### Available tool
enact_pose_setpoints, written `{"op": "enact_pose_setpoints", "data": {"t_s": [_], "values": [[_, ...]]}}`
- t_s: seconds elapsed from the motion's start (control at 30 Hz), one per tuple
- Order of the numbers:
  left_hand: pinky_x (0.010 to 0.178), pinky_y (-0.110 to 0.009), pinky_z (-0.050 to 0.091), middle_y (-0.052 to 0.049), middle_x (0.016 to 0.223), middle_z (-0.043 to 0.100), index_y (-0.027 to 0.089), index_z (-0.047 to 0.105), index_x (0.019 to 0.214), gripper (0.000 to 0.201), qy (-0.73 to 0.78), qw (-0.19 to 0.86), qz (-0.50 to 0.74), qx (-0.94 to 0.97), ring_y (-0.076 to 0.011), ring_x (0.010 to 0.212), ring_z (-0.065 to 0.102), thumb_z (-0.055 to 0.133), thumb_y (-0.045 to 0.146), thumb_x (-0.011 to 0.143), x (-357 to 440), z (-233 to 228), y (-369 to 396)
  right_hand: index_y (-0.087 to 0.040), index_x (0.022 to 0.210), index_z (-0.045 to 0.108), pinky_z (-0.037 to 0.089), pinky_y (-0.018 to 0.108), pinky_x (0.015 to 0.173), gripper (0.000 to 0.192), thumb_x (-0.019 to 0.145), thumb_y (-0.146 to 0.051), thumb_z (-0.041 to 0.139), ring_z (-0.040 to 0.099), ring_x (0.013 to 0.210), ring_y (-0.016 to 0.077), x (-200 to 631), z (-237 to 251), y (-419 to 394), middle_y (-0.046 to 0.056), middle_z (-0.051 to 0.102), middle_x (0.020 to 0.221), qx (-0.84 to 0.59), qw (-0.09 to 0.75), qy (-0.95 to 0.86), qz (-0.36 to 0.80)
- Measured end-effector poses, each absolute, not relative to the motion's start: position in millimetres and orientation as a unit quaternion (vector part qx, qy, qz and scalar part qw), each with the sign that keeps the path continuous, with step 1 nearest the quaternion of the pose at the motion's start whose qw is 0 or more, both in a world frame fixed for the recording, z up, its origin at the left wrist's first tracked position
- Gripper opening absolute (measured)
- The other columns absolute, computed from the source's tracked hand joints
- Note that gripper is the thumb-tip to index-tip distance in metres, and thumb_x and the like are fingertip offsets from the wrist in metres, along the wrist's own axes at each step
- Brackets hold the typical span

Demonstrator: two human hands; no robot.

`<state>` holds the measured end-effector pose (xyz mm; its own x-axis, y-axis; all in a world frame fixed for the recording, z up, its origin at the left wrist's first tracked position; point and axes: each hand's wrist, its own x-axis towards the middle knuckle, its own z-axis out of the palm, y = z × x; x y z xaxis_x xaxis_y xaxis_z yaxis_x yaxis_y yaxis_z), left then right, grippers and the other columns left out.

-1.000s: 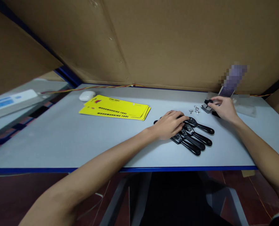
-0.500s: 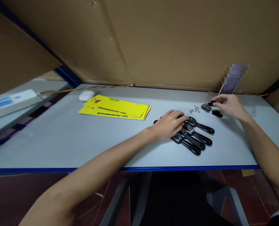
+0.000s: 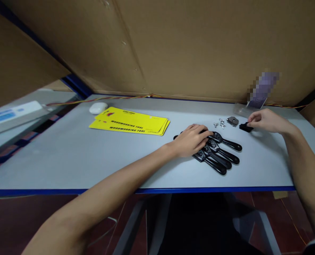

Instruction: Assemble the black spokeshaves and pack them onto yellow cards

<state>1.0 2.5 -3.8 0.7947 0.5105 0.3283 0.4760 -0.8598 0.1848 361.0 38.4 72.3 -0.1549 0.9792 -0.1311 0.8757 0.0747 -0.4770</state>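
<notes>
Several black metal spokeshaves (image 3: 218,156) lie side by side on the table. My left hand (image 3: 193,140) rests on top of them, fingers a little bent and apart, hiding their far ends. At the right, my right hand (image 3: 266,121) pinches a small black part (image 3: 245,127) low at the tabletop, its thumb and fingertips closed on it. Just left of that part is a small stack of grey metal plates (image 3: 232,121). Beside the plates lie several silver wing screws (image 3: 220,124).
Yellow printed cards (image 3: 130,122) lie overlapping at left centre, with a white rounded case (image 3: 98,108) behind them. A clear plastic box (image 3: 242,109) and a partly blurred purple card (image 3: 260,94) stand at the back right. A cardboard wall (image 3: 186,53) closes off the back.
My right hand has come down and slightly right, from above the grey plates to the black part beside them. The black piece it held now sits at that spot. My left hand stays put.
</notes>
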Motion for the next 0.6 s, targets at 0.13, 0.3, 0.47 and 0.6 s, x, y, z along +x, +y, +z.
{"op": "enact_pose_setpoints", "data": {"t_s": [0.13, 0.3, 0.47, 0.6], "values": [[0.107, -0.052, 0.052, -0.017, 0.129, 0.065, 0.016, 0.060, 0.140, 0.041, 0.260, 0.048, 0.188, 0.946, -0.0285, 0.119, 0.064, 0.035, 0.025, 0.109, 0.7, -3.9, 3.2, -0.026, 0.075, 0.072, 0.048, 0.040, 0.067, 0.021, 0.073, -0.047, 0.076, 0.065, 0.072, 0.0255, 365.5, 65.9, 42.7, 0.005, 0.075, 0.075, -0.650, 0.115, -0.718, 0.222], [0.106, -0.051, 0.052, -0.016, 0.129, 0.066, 0.017, 0.060, 0.139, 0.040, 0.257, 0.049, 0.191, 0.946, -0.0282, 0.119, 0.064, 0.035, 0.024, 0.109, 0.3, -4.9, 3.8, -0.026, 0.075, 0.075, 0.050, 0.041, 0.070, 0.012, 0.075, -0.038, 0.074, 0.068, 0.073, 0.0254, 366.4, 64.2, 44.0, 0.005, 0.078, 0.078, -0.651, 0.085, -0.730, 0.191], [0.106, -0.050, 0.052, -0.016, 0.127, 0.065, 0.018, 0.052, 0.150, 0.045, 0.267, 0.049, 0.186, 0.944, -0.0287, 0.119, 0.063, 0.035, 0.023, 0.109, 1.4, -3.1, 1.7, -0.025, 0.086, 0.078, 0.050, 0.042, 0.075, 0.017, 0.080, -0.041, 0.073, 0.070, 0.077, 0.0257, 362.2, 65.7, 42.1, 0.008, 0.081, 0.088, -0.642, 0.081, -0.752, 0.130], [0.107, -0.049, 0.051, -0.016, 0.126, 0.065, 0.016, 0.051, 0.150, 0.045, 0.266, 0.048, 0.179, 0.946, -0.0286, 0.119, 0.063, 0.033, 0.024, 0.109, 2.0, -1.1, 0.6, -0.025, 0.097, 0.077, 0.051, 0.042, 0.076, 0.037, 0.077, -0.056, 0.078, 0.069, 0.080, 0.0261, 360.5, 63.8, 39.4, 0.008, 0.079, 0.097, -0.608, 0.042, -0.777, 0.158]]}}
